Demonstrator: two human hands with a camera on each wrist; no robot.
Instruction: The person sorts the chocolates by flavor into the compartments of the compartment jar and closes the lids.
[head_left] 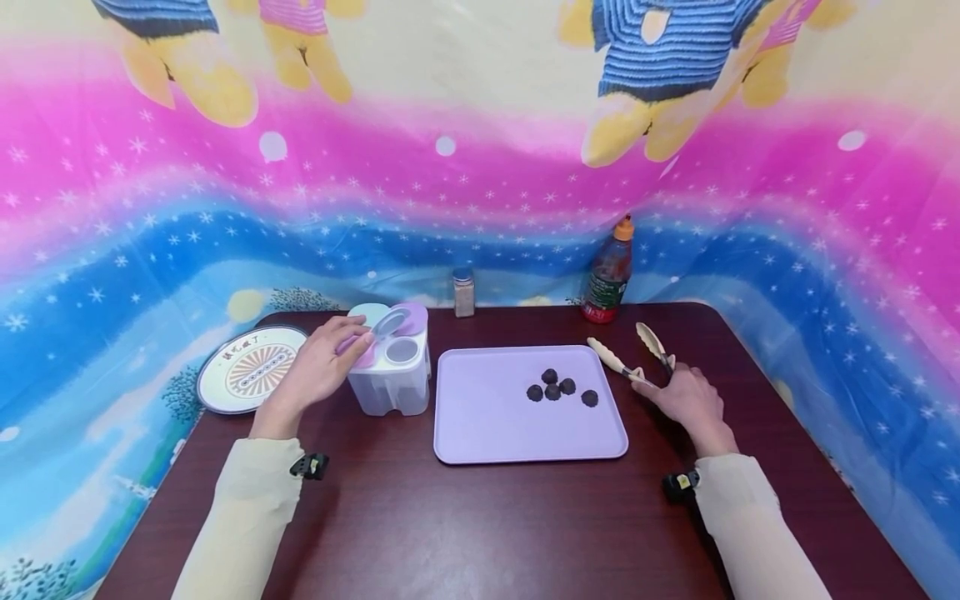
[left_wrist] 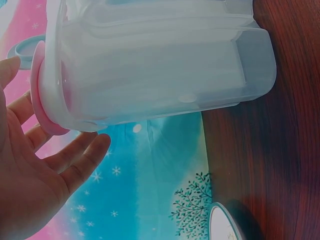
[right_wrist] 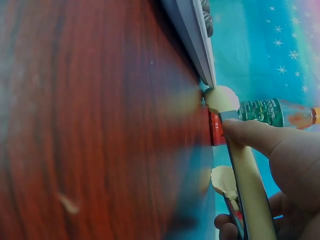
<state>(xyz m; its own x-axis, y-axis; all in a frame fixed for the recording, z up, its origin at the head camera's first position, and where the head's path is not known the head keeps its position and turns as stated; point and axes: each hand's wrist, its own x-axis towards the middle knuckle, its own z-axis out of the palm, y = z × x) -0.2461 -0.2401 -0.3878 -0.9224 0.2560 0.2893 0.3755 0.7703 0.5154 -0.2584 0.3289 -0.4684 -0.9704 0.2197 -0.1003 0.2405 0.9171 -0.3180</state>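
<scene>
A right hand (head_left: 684, 402) grips parted food tongs (head_left: 613, 358), angled forward and left above the table (head_left: 450, 533). 5 dark ridged pieces (head_left: 552, 392) lie left of that grip on a lilac tray (head_left: 487, 417), nearer it than the left hand (head_left: 317, 371), fingers loosely extended at a seasoning box's (head_left: 390, 389) raised lid (head_left: 392, 322).
</scene>
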